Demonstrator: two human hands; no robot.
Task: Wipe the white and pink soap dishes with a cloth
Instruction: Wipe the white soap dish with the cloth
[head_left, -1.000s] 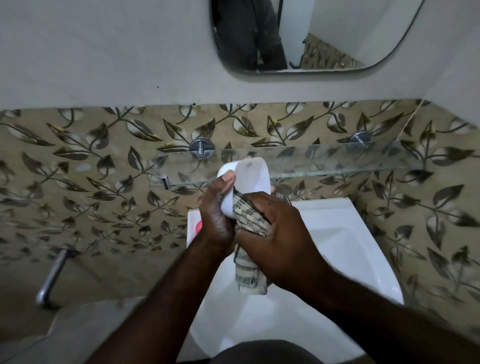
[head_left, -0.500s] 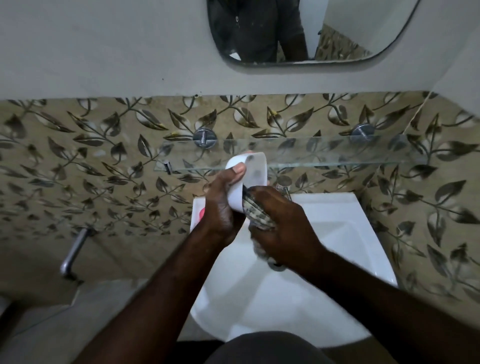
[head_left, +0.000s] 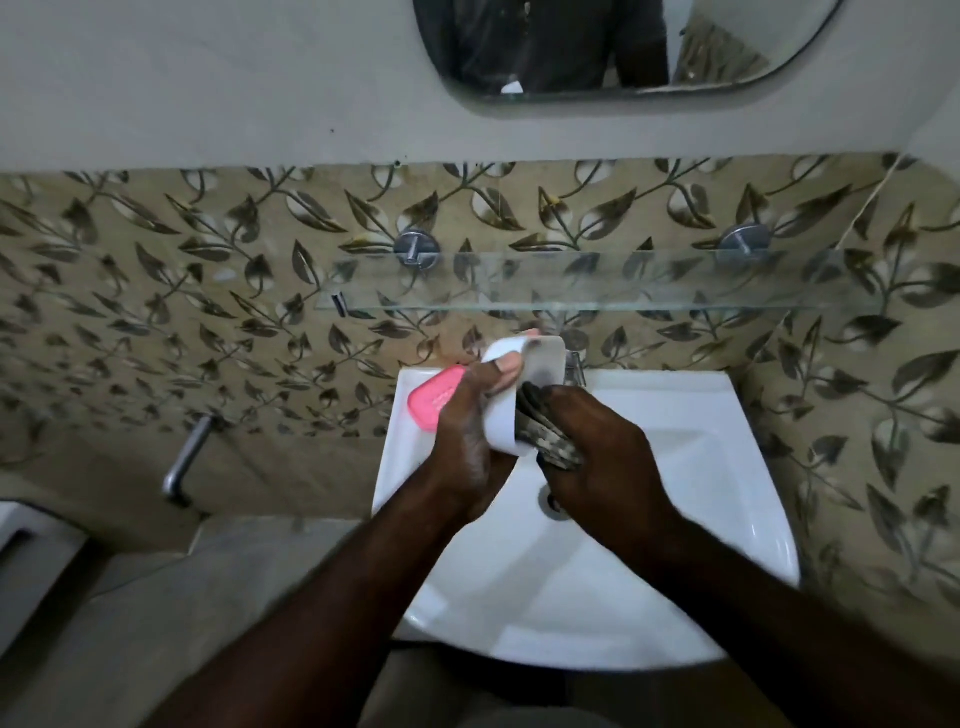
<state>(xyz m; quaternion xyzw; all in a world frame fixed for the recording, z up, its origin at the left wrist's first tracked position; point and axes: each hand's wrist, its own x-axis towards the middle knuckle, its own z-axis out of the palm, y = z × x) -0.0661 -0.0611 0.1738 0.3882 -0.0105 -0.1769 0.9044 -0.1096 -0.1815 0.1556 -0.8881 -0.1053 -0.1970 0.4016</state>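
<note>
- White soap dish (head_left: 540, 366) stands on edge above the washbasin (head_left: 727, 519), its long axis running away from the person and its hollow side facing right.
- Left hand (head_left: 467, 441) grips it, thumb curled over the rim.
- Right hand (head_left: 602, 447) clutches the patterned cloth (head_left: 553, 447) against that hollow.
- Pink soap dish (head_left: 434, 397) lies diagonally on the washbasin's back-left corner.

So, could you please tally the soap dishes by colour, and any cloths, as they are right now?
white soap dish: 1
pink soap dish: 1
cloth: 1
Total: 3
</note>
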